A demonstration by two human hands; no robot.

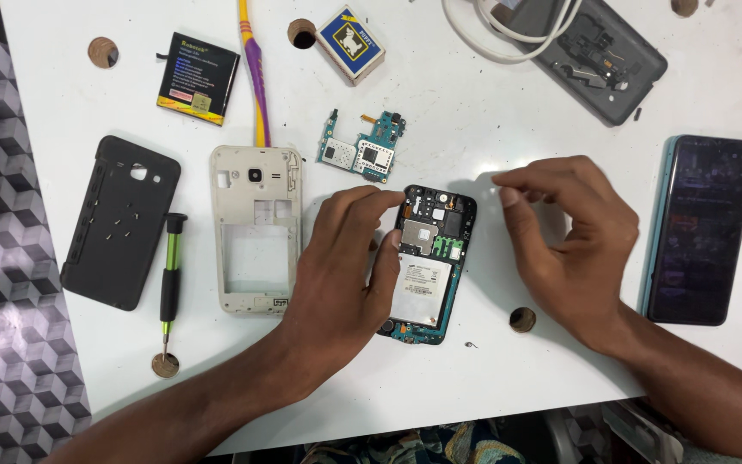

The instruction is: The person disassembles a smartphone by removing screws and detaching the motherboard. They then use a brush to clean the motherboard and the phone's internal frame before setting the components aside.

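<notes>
An opened phone body (429, 266) with bare circuit parts and a silver shield lies face down in the middle of the white table (491, 94). My left hand (341, 271) rests on its left edge, thumb and fingers holding it steady. My right hand (564, 236) hovers just right of the phone, thumb and forefinger pinched together near its top right corner; whether something tiny is between them cannot be told. A blue-green circuit board (362, 146) lies just above the phone.
A white mid-frame (255, 228), a green-handled screwdriver (170, 275) and a black back cover (120, 222) with loose screws lie at left. A battery (198, 77), toothbrush (255, 73), small box (350, 43), another opened phone (599, 56) and a dark phone (702, 228) surround them.
</notes>
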